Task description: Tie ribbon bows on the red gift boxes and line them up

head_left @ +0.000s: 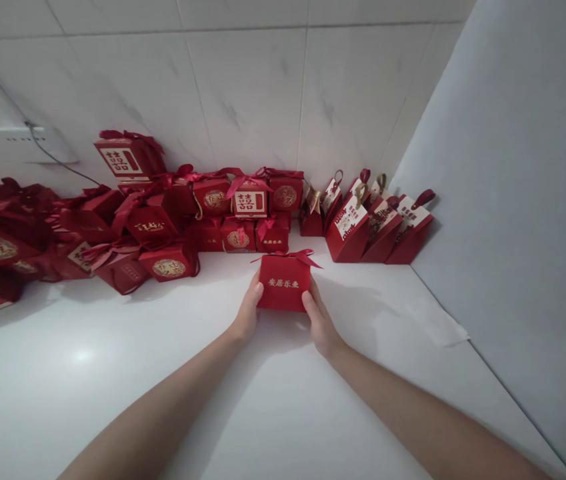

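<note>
Between my two hands is a red gift box (pixel 285 293) with gold lettering on its front and a red ribbon bow on top. My left hand (pixel 249 310) grips its left side, thumb at the front edge. On the opposite side my right hand (pixel 321 321) holds it the same way, the other fingers mostly hidden behind. Just beyond it stands a two-layer stack of similar red boxes (pixel 239 239) with ribbons. One box in the upper layer (pixel 251 201) has a white front panel with red characters.
Many ribboned red boxes (pixel 167 263) are piled loosely to the left. Several wedge-shaped red boxes (pixel 347 223) with loop handles stand at the right. A tiled wall (pixel 247 93) closes the back, a pale panel (pixel 523 220) the right. A white paper piece (pixel 437 323) lies beside it.
</note>
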Tool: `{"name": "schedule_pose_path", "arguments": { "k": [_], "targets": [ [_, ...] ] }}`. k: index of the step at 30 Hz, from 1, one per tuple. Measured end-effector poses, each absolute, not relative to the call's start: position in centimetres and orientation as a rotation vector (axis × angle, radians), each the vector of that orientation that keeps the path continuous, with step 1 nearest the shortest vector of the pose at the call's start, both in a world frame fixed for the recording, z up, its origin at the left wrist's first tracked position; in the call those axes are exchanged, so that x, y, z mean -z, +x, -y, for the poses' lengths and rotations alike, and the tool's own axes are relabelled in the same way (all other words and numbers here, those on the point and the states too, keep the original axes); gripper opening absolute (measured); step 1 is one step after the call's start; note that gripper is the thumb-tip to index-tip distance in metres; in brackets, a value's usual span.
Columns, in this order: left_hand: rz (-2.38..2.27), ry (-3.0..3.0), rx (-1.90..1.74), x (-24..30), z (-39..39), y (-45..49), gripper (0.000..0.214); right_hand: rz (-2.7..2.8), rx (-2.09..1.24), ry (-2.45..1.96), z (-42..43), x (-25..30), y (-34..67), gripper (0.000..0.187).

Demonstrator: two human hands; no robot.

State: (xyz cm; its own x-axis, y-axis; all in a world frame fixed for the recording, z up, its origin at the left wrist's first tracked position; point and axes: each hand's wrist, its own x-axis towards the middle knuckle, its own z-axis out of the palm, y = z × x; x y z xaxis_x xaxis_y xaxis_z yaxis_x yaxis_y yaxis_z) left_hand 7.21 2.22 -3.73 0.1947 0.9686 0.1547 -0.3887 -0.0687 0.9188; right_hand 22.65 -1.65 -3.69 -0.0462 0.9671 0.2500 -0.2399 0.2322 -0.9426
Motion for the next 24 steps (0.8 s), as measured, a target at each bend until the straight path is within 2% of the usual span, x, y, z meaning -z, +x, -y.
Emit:
{"name": "schedule_pose_path", "arguments": {
  "k": [4, 11, 24],
  "targets": [
    [-0.679, 1.095, -1.286, 3.74, -2.17, 7.27, 0.060, 1.203, -1.184, -0.808, 1.59, 3.56, 22.70, 0.064],
    [-0.697, 1.131, -1.283, 3.64, -2.22, 7.29, 0.058, 1.122, -1.138, -0.842, 1.43, 4.13, 22.85, 0.052],
    [-0.723, 1.142, -1.267, 3.80, -2.45, 7.29, 0.058, 1.046, -1.182, -0.840, 1.13, 4.34, 22.91, 0.053]
  ]
}}
